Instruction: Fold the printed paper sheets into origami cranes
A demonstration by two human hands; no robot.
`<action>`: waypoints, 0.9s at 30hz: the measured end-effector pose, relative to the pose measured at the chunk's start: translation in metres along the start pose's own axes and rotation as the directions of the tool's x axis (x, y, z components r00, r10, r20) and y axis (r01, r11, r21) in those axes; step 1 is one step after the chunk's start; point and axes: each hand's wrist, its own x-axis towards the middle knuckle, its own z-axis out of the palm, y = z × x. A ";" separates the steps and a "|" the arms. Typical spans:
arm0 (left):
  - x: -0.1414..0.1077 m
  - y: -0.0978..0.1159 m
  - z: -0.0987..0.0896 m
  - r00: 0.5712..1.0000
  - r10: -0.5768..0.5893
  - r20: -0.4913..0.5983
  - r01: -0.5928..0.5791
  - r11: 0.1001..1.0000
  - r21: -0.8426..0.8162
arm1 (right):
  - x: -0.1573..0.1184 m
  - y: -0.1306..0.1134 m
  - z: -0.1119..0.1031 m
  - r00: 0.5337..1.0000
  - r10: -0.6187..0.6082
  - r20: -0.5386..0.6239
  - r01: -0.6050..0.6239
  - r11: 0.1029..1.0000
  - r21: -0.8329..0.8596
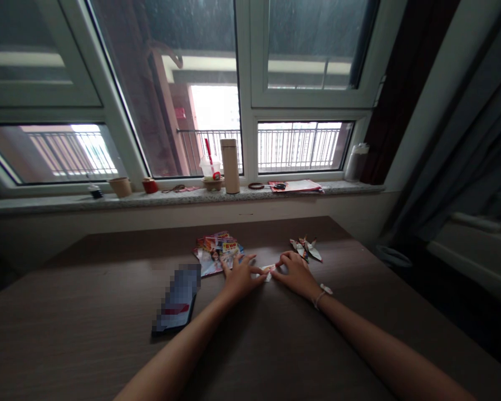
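Observation:
A small piece of folded paper (268, 272), pale with bits of colour, lies on the table between my two hands. My left hand (241, 277) has its thumb on the paper's left side, while its other fingers spread toward a pile of colourful printed sheets (217, 253). From the other side, my right hand (294, 273) closes its fingers on the paper's right part. Just beyond the right hand sit several folded paper cranes (307, 248). Fingers cover part of the paper, so its exact shape is hidden.
A smartphone (177, 301) lies left of my left forearm on the brown table (87, 312). Along the windowsill (250, 193) stand a tan thermos (230, 167), a plastic cup with a red straw (211, 167), a paper cup (120, 187), scissors (279, 186) and a white bottle (356, 162).

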 end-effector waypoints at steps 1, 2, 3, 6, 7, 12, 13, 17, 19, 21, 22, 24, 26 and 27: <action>0.000 0.000 0.000 1.000 -0.002 -0.002 0.002 1.000 0.001 | -0.001 -0.002 0.000 1.000 0.003 -0.005 -0.003 1.000 -0.014; 0.000 0.001 0.000 1.000 -0.004 -0.005 0.004 1.000 0.002 | -0.001 -0.003 0.000 1.000 0.001 -0.006 -0.002 1.000 -0.022; -0.001 0.001 -0.001 1.000 -0.005 -0.007 0.005 1.000 0.002 | -0.002 -0.003 0.000 1.000 -0.003 -0.004 0.002 1.000 -0.025; -0.001 0.001 0.000 1.000 -0.009 -0.005 0.009 1.000 0.001 | -0.002 -0.001 0.000 1.000 -0.027 0.011 0.027 1.000 -0.013; 0.000 0.001 0.000 1.000 -0.010 -0.004 0.010 1.000 -0.001 | -0.002 0.001 0.001 0.999 -0.034 0.013 0.034 0.999 -0.006; 0.000 -0.001 0.001 1.000 -0.009 -0.014 0.009 1.000 -0.012 | -0.001 0.003 0.000 1.000 -0.030 -0.007 0.031 0.999 0.017; 0.000 0.000 0.001 1.000 -0.009 -0.017 0.009 1.000 -0.011 | -0.001 0.002 -0.001 0.999 -0.032 -0.018 0.032 0.999 0.000; 0.000 0.001 0.000 1.000 -0.012 -0.009 0.012 1.000 -0.011 | -0.001 -0.005 -0.001 0.997 -0.031 -0.070 0.023 0.993 -0.116; 0.001 0.002 -0.001 1.000 -0.013 0.002 0.013 1.000 -0.011 | 0.001 -0.008 -0.001 0.997 -0.014 -0.075 0.002 0.988 -0.156; 0.001 0.002 -0.002 1.000 -0.009 0.010 0.009 1.000 -0.010 | 0.004 -0.008 -0.001 0.997 0.002 -0.079 -0.017 0.981 -0.192; 0.001 0.003 -0.002 1.000 -0.008 0.013 0.008 1.000 -0.010 | 0.006 -0.009 -0.001 0.997 0.008 -0.082 -0.025 0.978 -0.208; 0.001 0.003 -0.003 1.000 -0.009 0.025 0.010 1.000 -0.013 | 0.009 -0.009 -0.002 0.996 0.017 -0.084 -0.036 0.972 -0.233; 0.001 0.003 -0.003 1.000 -0.011 0.029 0.012 1.000 -0.013 | 0.011 -0.008 -0.002 0.996 0.023 -0.082 -0.042 0.970 -0.239; 0.001 0.003 -0.004 1.000 -0.009 0.030 0.010 1.000 -0.013 | 0.012 -0.008 -0.002 0.996 0.026 -0.081 -0.044 0.971 -0.236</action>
